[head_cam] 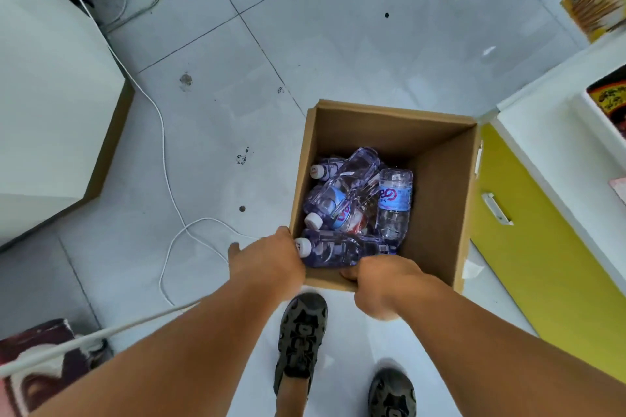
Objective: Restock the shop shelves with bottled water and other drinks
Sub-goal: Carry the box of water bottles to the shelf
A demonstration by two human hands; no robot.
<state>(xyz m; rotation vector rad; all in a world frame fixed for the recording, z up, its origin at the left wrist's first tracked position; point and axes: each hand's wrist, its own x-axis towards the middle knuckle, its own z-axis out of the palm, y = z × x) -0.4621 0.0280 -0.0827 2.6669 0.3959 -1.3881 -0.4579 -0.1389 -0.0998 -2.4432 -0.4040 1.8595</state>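
Note:
An open cardboard box stands on the tiled floor in front of my feet. Inside lie several clear water bottles with blue labels and white caps, jumbled on their sides. My left hand grips the box's near left corner, fingers curled over the rim. My right hand grips the near edge of the box, thumb inside the rim. One bottle lies right under both hands, its cap towards my left hand.
A white cabinet stands at the left with a white cable trailing over the floor. A yellow cabinet with a handle is close to the box's right side. Packaged goods sit on a shelf at the upper right.

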